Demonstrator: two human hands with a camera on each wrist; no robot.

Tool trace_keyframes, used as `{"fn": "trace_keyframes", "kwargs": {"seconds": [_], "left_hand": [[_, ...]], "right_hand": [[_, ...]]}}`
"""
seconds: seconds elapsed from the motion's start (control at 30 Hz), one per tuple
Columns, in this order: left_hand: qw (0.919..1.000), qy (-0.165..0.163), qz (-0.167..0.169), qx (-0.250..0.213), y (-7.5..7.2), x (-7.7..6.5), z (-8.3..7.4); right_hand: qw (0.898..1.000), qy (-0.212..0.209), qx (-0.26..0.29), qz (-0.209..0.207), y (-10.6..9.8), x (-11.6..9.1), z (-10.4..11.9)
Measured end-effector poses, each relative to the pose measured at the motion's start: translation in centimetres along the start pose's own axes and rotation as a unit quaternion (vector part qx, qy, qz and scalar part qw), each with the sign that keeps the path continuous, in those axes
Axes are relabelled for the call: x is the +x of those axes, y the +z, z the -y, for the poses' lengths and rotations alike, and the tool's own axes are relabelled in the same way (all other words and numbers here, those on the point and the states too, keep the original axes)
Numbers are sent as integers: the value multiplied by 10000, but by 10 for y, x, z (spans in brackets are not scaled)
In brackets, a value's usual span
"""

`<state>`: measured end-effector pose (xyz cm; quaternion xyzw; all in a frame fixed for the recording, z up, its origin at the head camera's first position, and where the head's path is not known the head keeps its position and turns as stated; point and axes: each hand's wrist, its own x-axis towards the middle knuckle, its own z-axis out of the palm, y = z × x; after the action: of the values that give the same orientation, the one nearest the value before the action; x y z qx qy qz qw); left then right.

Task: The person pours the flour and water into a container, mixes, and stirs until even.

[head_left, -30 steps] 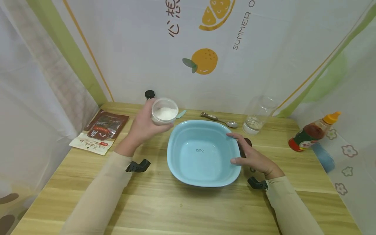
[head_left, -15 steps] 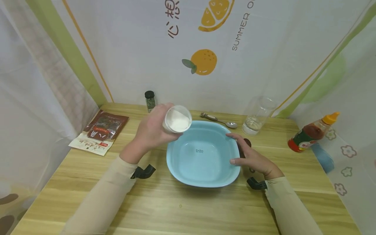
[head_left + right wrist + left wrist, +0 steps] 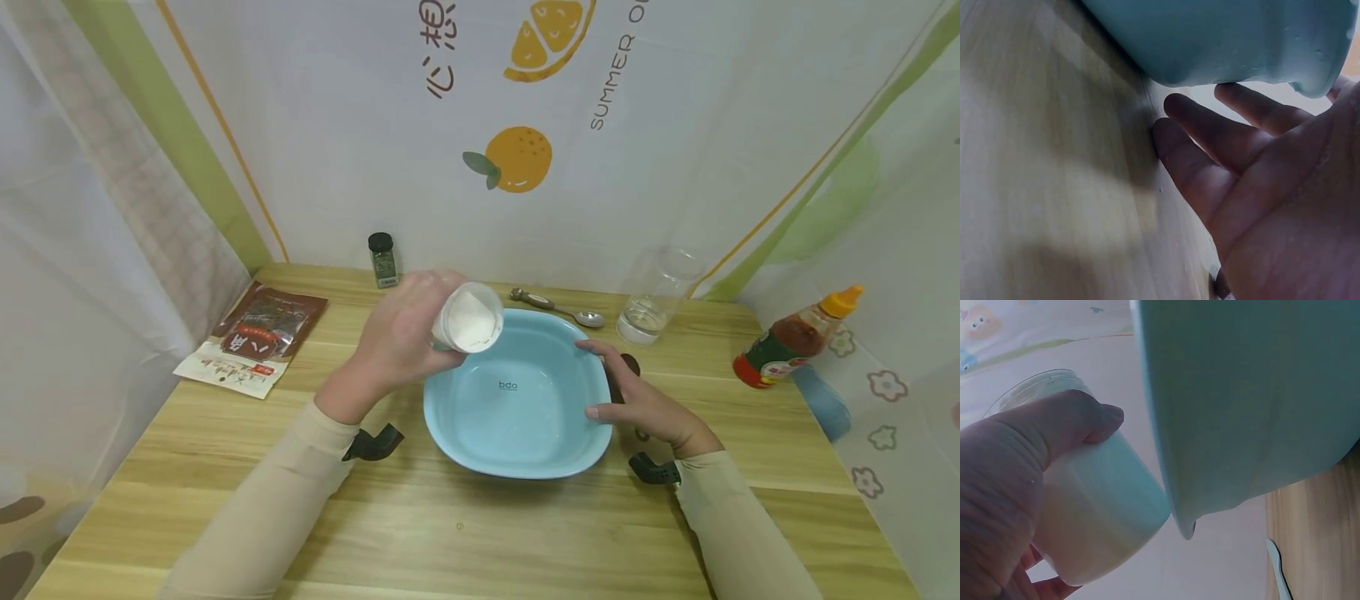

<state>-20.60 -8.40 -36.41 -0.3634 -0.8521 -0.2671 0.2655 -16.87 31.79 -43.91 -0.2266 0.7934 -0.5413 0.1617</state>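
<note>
My left hand [image 3: 408, 329] grips a clear plastic jar [image 3: 1100, 506] of white powder, thumb on one side and fingers wrapped round the other. The jar is tilted, its mouth facing up and right, and it overlaps the left rim of a light blue basin [image 3: 517, 417] in the head view. White powder [image 3: 472, 321] lies up against the jar's mouth. No powder shows in the basin, which stands on the table. My right hand [image 3: 648, 407] holds the basin's right rim, thumb at the inner edge. Its other fingers [image 3: 1210, 128] extend along the outer wall.
Behind the basin lies a metal spoon [image 3: 558, 307], with a glass [image 3: 642, 321] of clear liquid to its right. A red sauce bottle [image 3: 795, 342] stands far right. A green-labelled spice jar [image 3: 384, 265] and a brown packet [image 3: 262, 333] are at the left. A dark brown object [image 3: 630, 365] sits behind my right hand.
My left hand has carried the jar right and slightly toward me, to the basin's left rim, tilting it further. The spice jar behind has come into view. My right hand stays on the rim.
</note>
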Motion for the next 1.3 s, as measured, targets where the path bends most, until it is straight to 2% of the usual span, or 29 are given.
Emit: {"fn": "trace_keyframes", "kwargs": {"seconds": [0.33,1.07,1.3], "left_hand": [[9985,496,-25,224,6,3,-4],[9911,1183,-86,603,13,10,-11],[9895,1252,-26,717,16,11,-11]], "right_hand": [[10000,-41,3,12,0,1,1],[9997,3,-239,-37,-1,0,1],[9996,14,-266,-53,-1,0,1]]}}
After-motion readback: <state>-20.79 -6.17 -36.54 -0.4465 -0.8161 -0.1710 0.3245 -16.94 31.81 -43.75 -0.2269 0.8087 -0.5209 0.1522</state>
